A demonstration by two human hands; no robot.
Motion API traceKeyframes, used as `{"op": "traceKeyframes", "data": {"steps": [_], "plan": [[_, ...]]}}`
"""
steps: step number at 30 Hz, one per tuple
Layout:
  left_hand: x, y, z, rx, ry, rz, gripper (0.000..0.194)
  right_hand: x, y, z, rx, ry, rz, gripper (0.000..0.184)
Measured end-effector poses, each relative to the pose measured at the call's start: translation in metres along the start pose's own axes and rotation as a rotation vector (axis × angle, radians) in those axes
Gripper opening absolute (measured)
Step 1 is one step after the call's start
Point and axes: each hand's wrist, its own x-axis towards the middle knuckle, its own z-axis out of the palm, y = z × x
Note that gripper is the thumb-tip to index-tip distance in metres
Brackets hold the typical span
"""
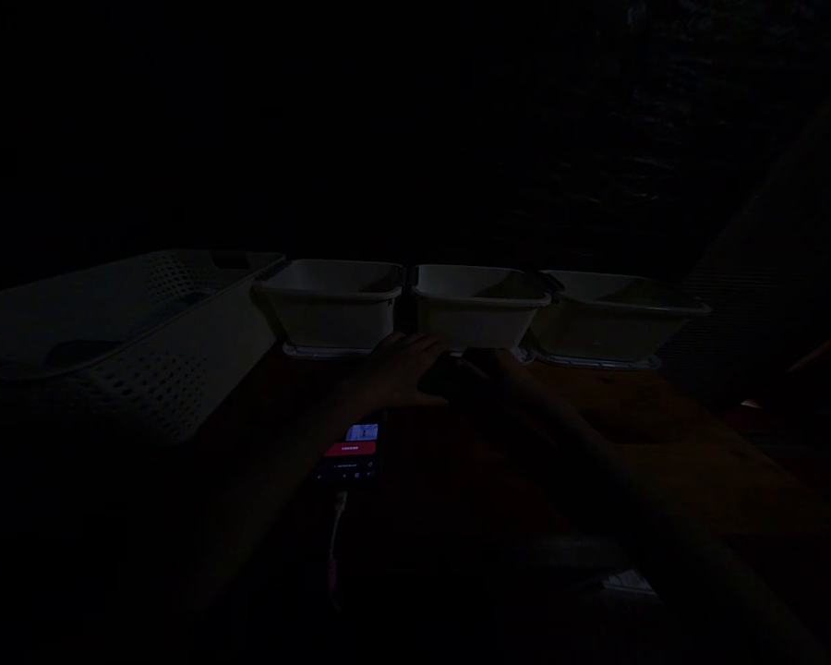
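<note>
The scene is very dark. My left hand (405, 369) reaches in above the table just in front of the middle white bin, its thumb apart from its fingers and nothing visible in it. Close to its right is my right hand (485, 368), mostly in shadow; its fingers are too dark to make out. Beneath my left forearm lies a phone (360, 453) with a lit screen and a pale cable (334, 531) plugged into its near end. The middle bin (477, 319) stands directly beyond both hands.
Another white bin (339, 319) stands to the left and a third bin (596, 328) to the right. A large perforated basket (173, 379) takes up the left side. The wooden table (665, 443) runs right. Something pale (629, 582) lies near my right forearm.
</note>
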Motion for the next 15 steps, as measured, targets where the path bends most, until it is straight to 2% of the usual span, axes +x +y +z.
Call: {"op": "traceKeyframes", "data": {"steps": [6,15], "plan": [[0.0038,-0.0034,0.0041,-0.006,0.026,-0.174,0.049,-0.0007,-0.0058,-0.0047,0.03,0.004,-0.059,0.039],[0.0041,-0.0049,0.0058,-0.09,-0.049,-0.236,0.045,-0.0022,-0.0054,-0.0047,-0.007,-0.038,-0.049,0.04]]}}
